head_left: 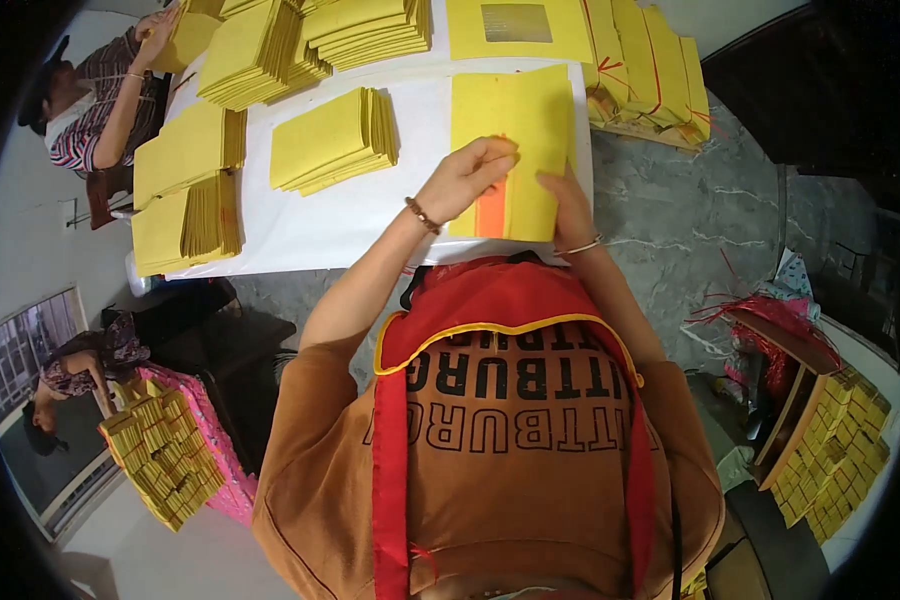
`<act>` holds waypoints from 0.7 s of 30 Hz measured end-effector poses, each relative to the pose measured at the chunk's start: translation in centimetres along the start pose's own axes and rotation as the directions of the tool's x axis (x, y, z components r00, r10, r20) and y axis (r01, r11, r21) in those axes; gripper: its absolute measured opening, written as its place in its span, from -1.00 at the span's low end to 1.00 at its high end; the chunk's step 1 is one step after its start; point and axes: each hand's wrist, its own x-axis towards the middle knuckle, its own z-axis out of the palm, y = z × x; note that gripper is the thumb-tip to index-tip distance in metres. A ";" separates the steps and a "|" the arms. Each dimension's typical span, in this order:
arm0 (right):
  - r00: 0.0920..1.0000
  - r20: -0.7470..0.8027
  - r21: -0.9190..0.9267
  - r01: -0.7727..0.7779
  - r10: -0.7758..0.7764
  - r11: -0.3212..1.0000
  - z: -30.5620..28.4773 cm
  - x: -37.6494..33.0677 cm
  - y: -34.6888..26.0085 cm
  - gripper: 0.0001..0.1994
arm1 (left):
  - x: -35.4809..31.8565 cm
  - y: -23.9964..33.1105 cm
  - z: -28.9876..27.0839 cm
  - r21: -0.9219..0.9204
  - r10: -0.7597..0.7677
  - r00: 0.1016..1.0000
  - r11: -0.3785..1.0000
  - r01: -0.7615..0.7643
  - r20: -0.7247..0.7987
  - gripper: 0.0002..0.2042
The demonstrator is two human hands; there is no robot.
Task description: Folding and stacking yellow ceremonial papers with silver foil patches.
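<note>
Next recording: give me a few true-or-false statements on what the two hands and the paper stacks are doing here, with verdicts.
1. Both hands are on one yellow sheet stack. True: the left hand pinches its lower part, the right hand its lower edge.
2. An orange strip shows under the left hand. True.
3. The white table holds only that one stack. False: several yellow piles lie on it.
4. The right wrist is bare. False: it wears a thin bangle.

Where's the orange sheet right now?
In the head view, the orange sheet lies at the white table's near edge, under the yellow paper stack, between the left hand and right hand.
</note>
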 end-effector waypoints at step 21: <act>0.989 0.144 0.362 -0.081 0.030 0.929 -0.5 1.2 1.4 -0.49 | 1.8 -1.5 1.5 -0.422 -0.063 0.996 0.906 0.031 -0.062 -0.81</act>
